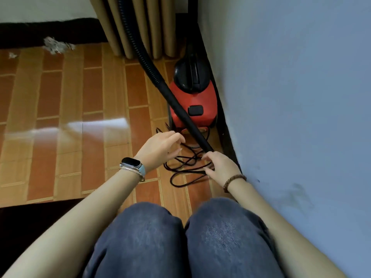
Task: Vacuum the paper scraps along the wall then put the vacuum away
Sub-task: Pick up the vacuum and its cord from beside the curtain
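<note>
A red and black vacuum cleaner [193,101] stands on the floor against the blue wall. Its black hose [152,69] rises up and away past the curtain. The black power cord [184,167] lies in loose loops on the floor in front of the vacuum. My left hand [160,149] hovers over the loops with fingers spread, empty. My right hand [218,165] rests down on the cord loops beside the end of the hose tube; its grip is hidden by the back of the hand. Paper scraps [57,46] lie far left along the dark skirting.
A beige pleated curtain [144,27] hangs behind the vacuum. The blue wall [301,97] runs close on the right. My knees in blue jeans [180,237] fill the foreground. A dark mat [30,217] lies at the lower left on the brown tiled floor.
</note>
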Demonstrator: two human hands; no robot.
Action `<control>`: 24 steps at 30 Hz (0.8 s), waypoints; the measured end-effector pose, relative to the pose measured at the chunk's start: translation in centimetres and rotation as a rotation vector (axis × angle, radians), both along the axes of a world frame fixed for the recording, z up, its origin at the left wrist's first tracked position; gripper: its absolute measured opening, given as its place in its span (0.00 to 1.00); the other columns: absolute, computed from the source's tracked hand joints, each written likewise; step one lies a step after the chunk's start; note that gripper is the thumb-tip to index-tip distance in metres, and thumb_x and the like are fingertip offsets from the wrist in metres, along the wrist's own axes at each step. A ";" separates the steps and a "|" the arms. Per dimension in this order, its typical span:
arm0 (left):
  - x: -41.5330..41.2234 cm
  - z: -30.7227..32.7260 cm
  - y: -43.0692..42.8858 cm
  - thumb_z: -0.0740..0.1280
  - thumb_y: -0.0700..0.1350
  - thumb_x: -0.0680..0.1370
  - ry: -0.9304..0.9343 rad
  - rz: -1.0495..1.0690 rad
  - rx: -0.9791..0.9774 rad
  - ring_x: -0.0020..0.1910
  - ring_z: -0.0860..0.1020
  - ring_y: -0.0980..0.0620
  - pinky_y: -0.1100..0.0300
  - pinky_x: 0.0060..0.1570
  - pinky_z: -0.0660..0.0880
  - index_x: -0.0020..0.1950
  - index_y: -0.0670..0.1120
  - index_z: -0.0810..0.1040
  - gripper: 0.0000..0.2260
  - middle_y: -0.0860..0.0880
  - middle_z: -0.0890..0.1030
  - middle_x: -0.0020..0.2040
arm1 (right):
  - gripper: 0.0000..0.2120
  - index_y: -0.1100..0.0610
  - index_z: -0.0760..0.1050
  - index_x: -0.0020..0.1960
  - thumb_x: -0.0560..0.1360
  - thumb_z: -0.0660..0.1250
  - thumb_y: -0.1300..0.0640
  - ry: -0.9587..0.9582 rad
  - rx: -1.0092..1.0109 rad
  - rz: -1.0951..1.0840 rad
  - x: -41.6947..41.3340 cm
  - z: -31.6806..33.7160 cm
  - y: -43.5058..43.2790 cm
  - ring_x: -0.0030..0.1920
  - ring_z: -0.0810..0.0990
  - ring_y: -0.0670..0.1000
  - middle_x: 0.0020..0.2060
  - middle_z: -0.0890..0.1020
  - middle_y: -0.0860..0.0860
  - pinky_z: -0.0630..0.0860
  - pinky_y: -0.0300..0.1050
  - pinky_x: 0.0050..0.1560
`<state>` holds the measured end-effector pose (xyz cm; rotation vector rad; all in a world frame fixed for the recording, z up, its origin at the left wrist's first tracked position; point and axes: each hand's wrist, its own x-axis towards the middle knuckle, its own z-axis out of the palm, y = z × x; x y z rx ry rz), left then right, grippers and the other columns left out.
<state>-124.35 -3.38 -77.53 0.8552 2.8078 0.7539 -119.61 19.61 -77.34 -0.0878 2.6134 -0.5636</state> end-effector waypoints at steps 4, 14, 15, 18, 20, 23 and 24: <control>1.4 -6.7 0.5 0.68 0.46 0.78 -0.001 -0.061 -0.038 0.45 0.79 0.50 0.53 0.42 0.78 0.58 0.48 0.75 0.10 0.50 0.80 0.50 | 0.13 0.49 0.72 0.61 0.76 0.64 0.54 -0.012 0.020 0.027 1.0 -7.9 0.1 0.55 0.78 0.50 0.57 0.77 0.47 0.77 0.45 0.55; 5.2 -14.6 0.1 0.66 0.43 0.78 -0.121 -0.100 -0.197 0.54 0.79 0.46 0.53 0.50 0.78 0.66 0.45 0.74 0.16 0.47 0.77 0.61 | 0.13 0.55 0.73 0.60 0.77 0.61 0.61 0.120 0.304 0.193 1.9 -16.3 -1.0 0.58 0.74 0.55 0.55 0.77 0.53 0.68 0.48 0.61; 5.3 -14.8 0.0 0.65 0.42 0.78 -0.138 -0.091 -0.217 0.53 0.79 0.45 0.51 0.49 0.78 0.66 0.44 0.73 0.16 0.46 0.77 0.61 | 0.12 0.56 0.73 0.59 0.76 0.62 0.62 0.144 0.328 0.201 1.9 -16.6 -1.2 0.57 0.74 0.56 0.54 0.78 0.53 0.68 0.49 0.61; 5.6 -15.2 0.0 0.66 0.42 0.78 -0.132 -0.076 -0.215 0.53 0.79 0.43 0.51 0.50 0.78 0.64 0.43 0.75 0.15 0.45 0.78 0.60 | 0.10 0.59 0.74 0.57 0.77 0.61 0.63 0.164 0.379 0.211 1.8 -16.7 -1.5 0.58 0.74 0.57 0.54 0.78 0.56 0.67 0.50 0.62; 5.7 -15.4 0.2 0.65 0.41 0.78 -0.114 -0.068 -0.211 0.52 0.78 0.44 0.52 0.51 0.77 0.64 0.43 0.75 0.15 0.45 0.78 0.59 | 0.10 0.60 0.74 0.57 0.78 0.60 0.63 0.160 0.392 0.217 1.6 -16.6 -1.6 0.59 0.73 0.58 0.55 0.78 0.57 0.67 0.50 0.62; 5.7 -15.8 0.2 0.63 0.41 0.79 -0.119 -0.034 -0.249 0.53 0.77 0.43 0.53 0.53 0.75 0.66 0.43 0.74 0.15 0.45 0.77 0.59 | 0.14 0.63 0.74 0.57 0.76 0.56 0.70 0.175 0.427 0.269 1.5 -16.3 -2.0 0.59 0.72 0.58 0.56 0.77 0.59 0.66 0.51 0.63; 5.7 -16.0 0.1 0.63 0.40 0.79 -0.112 -0.021 -0.265 0.54 0.76 0.43 0.53 0.55 0.74 0.66 0.43 0.73 0.15 0.45 0.77 0.59 | 0.16 0.63 0.74 0.58 0.75 0.54 0.72 0.173 0.427 0.280 1.6 -16.1 -2.1 0.60 0.72 0.58 0.57 0.76 0.60 0.66 0.51 0.63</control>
